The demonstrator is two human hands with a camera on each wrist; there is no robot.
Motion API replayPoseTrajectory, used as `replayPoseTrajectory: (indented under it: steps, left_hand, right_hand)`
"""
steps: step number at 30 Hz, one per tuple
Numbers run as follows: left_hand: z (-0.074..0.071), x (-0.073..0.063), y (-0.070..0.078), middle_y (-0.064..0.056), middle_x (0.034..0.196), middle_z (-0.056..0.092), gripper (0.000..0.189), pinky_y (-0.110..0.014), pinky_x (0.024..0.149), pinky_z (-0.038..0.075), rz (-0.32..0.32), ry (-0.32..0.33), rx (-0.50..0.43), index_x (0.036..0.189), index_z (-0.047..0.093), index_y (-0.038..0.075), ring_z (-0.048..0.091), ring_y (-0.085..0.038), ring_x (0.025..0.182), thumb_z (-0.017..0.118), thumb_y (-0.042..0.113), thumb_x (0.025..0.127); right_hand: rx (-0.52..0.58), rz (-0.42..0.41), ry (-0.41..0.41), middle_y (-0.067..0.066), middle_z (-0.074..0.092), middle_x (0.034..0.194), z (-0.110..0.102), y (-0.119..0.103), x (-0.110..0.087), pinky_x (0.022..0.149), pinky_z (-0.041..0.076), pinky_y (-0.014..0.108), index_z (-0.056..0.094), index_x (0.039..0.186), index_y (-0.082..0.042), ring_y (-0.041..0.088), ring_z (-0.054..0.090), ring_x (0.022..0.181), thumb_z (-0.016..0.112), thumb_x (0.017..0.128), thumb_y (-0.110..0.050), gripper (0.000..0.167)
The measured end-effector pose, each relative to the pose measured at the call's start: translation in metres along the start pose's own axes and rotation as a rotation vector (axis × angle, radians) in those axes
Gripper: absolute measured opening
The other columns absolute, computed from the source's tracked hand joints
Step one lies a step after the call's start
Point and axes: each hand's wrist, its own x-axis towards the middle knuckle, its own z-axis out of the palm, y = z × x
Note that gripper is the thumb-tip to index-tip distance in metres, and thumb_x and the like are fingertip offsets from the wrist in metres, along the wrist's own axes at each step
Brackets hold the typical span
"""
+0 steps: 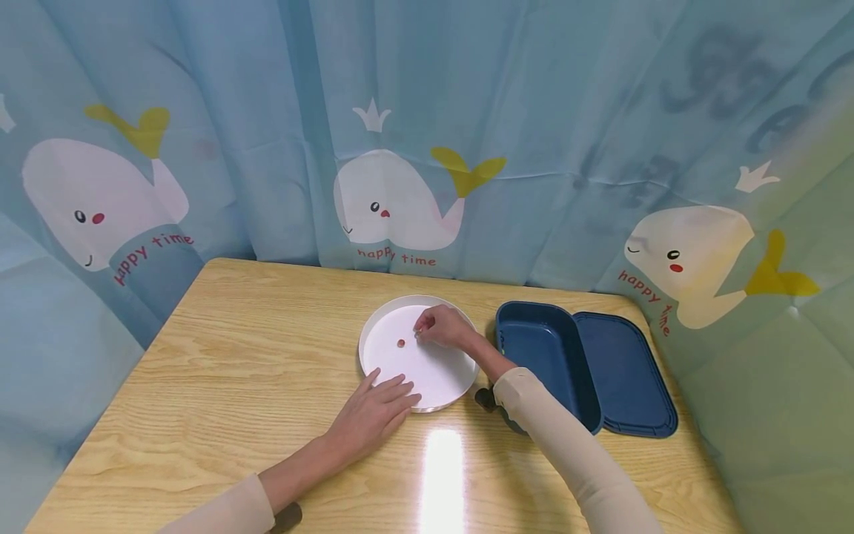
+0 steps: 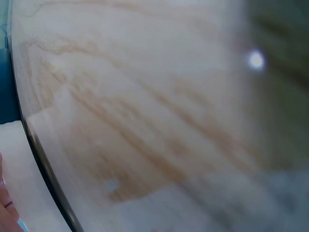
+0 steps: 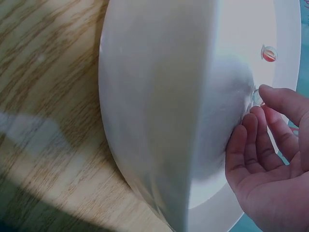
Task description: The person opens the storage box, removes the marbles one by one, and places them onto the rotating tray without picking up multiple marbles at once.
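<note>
A round white tray (image 1: 437, 382) with a low rim lies on the wooden table. Inside it sits a clear glass marble (image 3: 269, 53) with a red-orange swirl. My right hand (image 1: 443, 326) reaches over the tray. Its thumb and fingertips pinch a second clear marble (image 3: 257, 97), mostly hidden by the fingers, close to the tray floor. Resting on the near-left rim with fingers spread is my left hand (image 1: 373, 415). Only a bit of its fingers (image 2: 6, 210) shows at the edge of the left wrist view.
Right of the tray stands a deep dark blue box (image 1: 543, 345), partly behind my right forearm. Its flat blue lid (image 1: 627, 374) lies beside it. A blue curtain (image 1: 280, 133) with whale prints hangs along the table's back and right edges.
</note>
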Motion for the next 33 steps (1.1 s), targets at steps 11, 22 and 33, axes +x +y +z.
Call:
replayPoseTrajectory:
  steps: [11, 22, 33]
  left_hand:
    - [-0.001, 0.000, 0.001, -0.005, 0.127, 0.068, 0.027, -0.058, 0.108, 0.035, -0.008, -0.017, 0.002, 0.121, 0.071, 0.016, 0.055, -0.025, 0.127, 0.063, 0.020, 0.096]
    - [-0.001, 0.000, -0.001, -0.005, 0.125, 0.068, 0.027, -0.060, 0.106, 0.036, 0.001, 0.007, -0.009, 0.121, 0.071, 0.015, 0.057, -0.025, 0.126, 0.064, 0.019, 0.095]
    - [-0.002, -0.001, 0.000, -0.006, 0.125, 0.068, 0.026, -0.060, 0.107, 0.036, -0.015, 0.005, -0.031, 0.120, 0.072, 0.016, 0.057, -0.026, 0.126, 0.063, 0.020, 0.096]
  right_hand:
    - [0.098, -0.019, 0.006, 0.000, 0.061, 0.079, -0.013, -0.003, -0.003, 0.065, 0.043, 0.023, 0.073, 0.097, -0.003, 0.013, 0.052, 0.073, 0.077, 0.086, -0.009, 0.012]
    - [0.195, -0.026, 0.047, 0.005, 0.065, 0.091, -0.045, 0.001, -0.015, 0.074, 0.050, 0.029, 0.071, 0.111, 0.002, 0.021, 0.059, 0.088, 0.072, 0.091, -0.011, 0.024]
    - [0.246, -0.011, 0.054, 0.011, 0.066, 0.105, -0.079, 0.017, -0.039, 0.087, 0.052, 0.043, 0.067, 0.121, 0.003, 0.028, 0.060, 0.099, 0.067, 0.095, -0.013, 0.030]
